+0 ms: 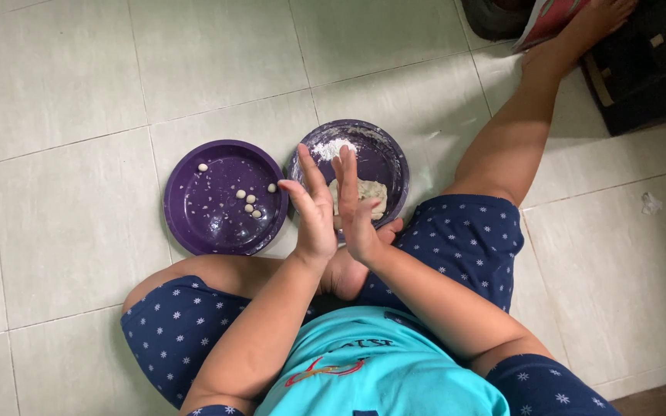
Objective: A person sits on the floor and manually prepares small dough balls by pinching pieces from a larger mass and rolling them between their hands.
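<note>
The left hand (314,212) and right hand (358,208) stand palm against palm, fingers straight and spread, raised above the near rim of the right-hand purple plate (395,166). Whether a bit of dough sits pressed between the palms cannot be told; nothing shows at their edges. Judging by the posture, the step in hand is rolling a small piece into a ball between the palms.

Just under the hands, that plate holds a lump of pale dough (368,192) and a heap of white flour (331,148) by its far rim. Beside it, to the left on the tiled floor (63,154), a second purple plate (194,223) carries several small dough balls (250,202), well spaced. Setting down another ball would call for parting the palms gently over a bare spot there.
</note>
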